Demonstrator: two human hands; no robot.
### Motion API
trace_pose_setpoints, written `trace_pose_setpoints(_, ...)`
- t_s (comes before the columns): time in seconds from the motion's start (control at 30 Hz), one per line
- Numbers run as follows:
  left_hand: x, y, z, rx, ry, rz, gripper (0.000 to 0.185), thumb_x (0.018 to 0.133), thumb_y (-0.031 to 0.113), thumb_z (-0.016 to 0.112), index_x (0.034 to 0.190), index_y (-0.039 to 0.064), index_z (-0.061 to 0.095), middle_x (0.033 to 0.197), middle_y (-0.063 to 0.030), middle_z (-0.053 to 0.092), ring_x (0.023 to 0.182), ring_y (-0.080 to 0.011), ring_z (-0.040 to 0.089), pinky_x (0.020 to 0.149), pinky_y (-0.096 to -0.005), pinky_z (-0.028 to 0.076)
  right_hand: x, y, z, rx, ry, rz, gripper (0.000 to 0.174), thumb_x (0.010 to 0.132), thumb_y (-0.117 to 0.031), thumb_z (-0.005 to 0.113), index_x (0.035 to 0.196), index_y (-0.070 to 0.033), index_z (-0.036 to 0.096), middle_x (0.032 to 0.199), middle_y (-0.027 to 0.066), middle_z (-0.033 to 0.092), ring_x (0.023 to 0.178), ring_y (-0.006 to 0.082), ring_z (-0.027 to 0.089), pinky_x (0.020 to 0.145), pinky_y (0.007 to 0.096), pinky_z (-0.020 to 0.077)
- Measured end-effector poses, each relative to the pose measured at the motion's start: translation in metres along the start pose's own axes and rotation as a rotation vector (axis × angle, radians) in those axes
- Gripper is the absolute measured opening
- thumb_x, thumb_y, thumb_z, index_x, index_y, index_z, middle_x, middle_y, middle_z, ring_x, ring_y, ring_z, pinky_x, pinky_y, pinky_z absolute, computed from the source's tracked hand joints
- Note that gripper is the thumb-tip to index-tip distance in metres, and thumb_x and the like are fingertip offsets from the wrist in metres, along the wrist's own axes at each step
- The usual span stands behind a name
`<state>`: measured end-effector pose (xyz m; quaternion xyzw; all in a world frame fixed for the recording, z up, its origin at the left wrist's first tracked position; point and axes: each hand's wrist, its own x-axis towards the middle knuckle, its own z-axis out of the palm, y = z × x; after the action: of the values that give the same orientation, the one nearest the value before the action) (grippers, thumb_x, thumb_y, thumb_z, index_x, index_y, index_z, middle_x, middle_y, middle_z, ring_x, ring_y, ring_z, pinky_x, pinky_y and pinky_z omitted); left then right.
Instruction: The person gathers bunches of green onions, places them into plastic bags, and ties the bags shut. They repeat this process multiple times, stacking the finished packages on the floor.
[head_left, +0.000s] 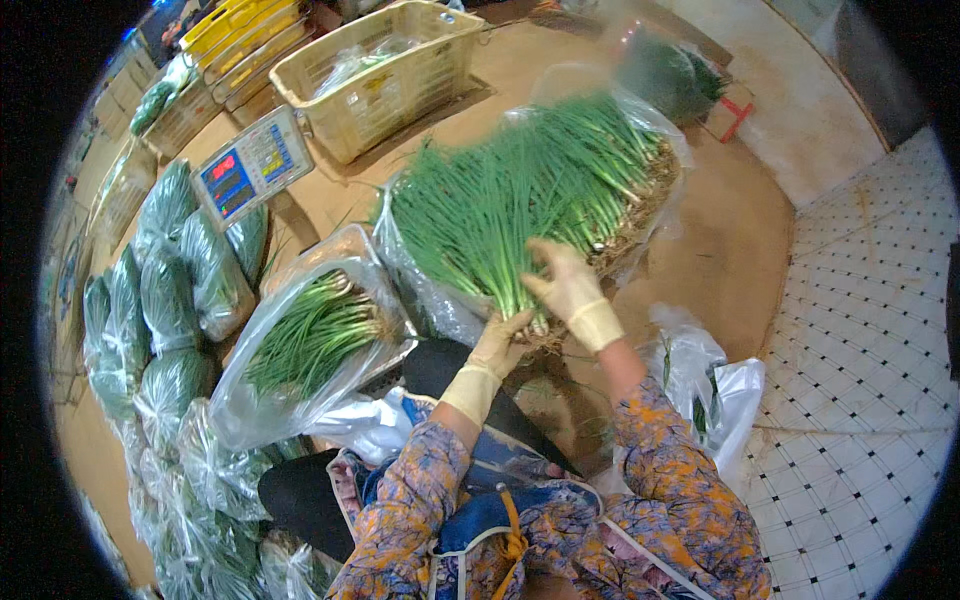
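My left hand (498, 346), in a pale rubber glove, grips a bunch of green onions (513, 289) close to its white root ends. The bunch's leaves spread away from me over a large heap of green onions (480, 202), which lies on clear plastic sheeting (390, 232). My right hand (564, 289), gloved the same way, is just right of the bunch with its fingers apart and curved. Whether its fingertips touch the stalks I cannot tell. To the left, an open clear plastic bag (247, 382) holds more green onions (315, 337) on a scale's metal pan (401, 352).
A digital scale display (251, 165) stands left of the heap. Behind it sits a cream plastic crate (375, 105). Several filled bags (169, 300) are piled along the left. White plastic bags (731, 412) lie by my right arm, near a tiled surface (855, 360).
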<state>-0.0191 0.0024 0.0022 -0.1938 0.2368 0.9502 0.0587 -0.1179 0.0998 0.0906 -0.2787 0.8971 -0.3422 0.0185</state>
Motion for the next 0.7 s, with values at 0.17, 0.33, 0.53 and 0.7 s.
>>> trace_pose_setpoints(0.17, 0.000, 0.014, -0.027, -0.118, -0.072, 0.101, 0.033, 0.082, 0.005, 0.063, 0.113, 0.004, 0.051, 0.105, -0.0103, 0.061, 0.093, -0.0270, 0.062, 0.080, -0.0402, 0.054, 0.046, 0.028, -0.030, 0.069, 0.224, -0.006, 0.020, 0.084, -0.019, 0.057, 0.097, -0.005, 0.062, 0.096, 0.0174, 0.063, 0.092, 0.0333, 0.059, 0.080, 0.0387, 0.0485)
trace_pose_setpoints(0.33, 0.013, 0.000, -0.027, 0.116, -0.033, 0.035, 0.033, 0.089, 0.008, 0.054, 0.121, -0.001, 0.050, 0.112, -0.0139, 0.060, 0.098, -0.0278, 0.061, 0.087, -0.0375, 0.050, 0.108, 0.116, -0.094, -0.775, 0.225, 0.092, 0.036, 0.075, -0.024, 0.065, 0.104, -0.003, 0.060, 0.096, 0.0190, 0.065, 0.088, 0.0335, 0.063, 0.078, 0.0422, 0.0509)
trace_pose_setpoints(0.53, 0.010, 0.006, -0.019, 0.001, 0.002, -0.005, 0.034, 0.089, 0.011, 0.056, 0.121, 0.003, 0.048, 0.112, -0.0122, 0.059, 0.106, -0.0256, 0.057, 0.090, -0.0378, 0.048, 0.106, 0.096, -0.086, -0.757, -0.029, 0.300, 0.033, 0.077, -0.019, 0.061, 0.106, -0.003, 0.058, 0.096, 0.0209, 0.063, 0.091, 0.0362, 0.060, 0.079, 0.0447, 0.0490)
trace_pose_setpoints(0.7, -0.001, 0.016, 0.001, -0.006, -0.069, -0.063, 0.052, 0.087, 0.020, 0.062, 0.131, 0.009, 0.037, 0.128, -0.0086, 0.046, 0.115, -0.0242, 0.047, 0.092, -0.0396, 0.045, 0.045, 0.046, -0.059, -0.508, 0.016, 0.124, 0.035, 0.077, -0.016, 0.060, 0.110, -0.003, 0.058, 0.091, 0.0199, 0.063, 0.085, 0.0344, 0.061, 0.077, 0.0444, 0.0491)
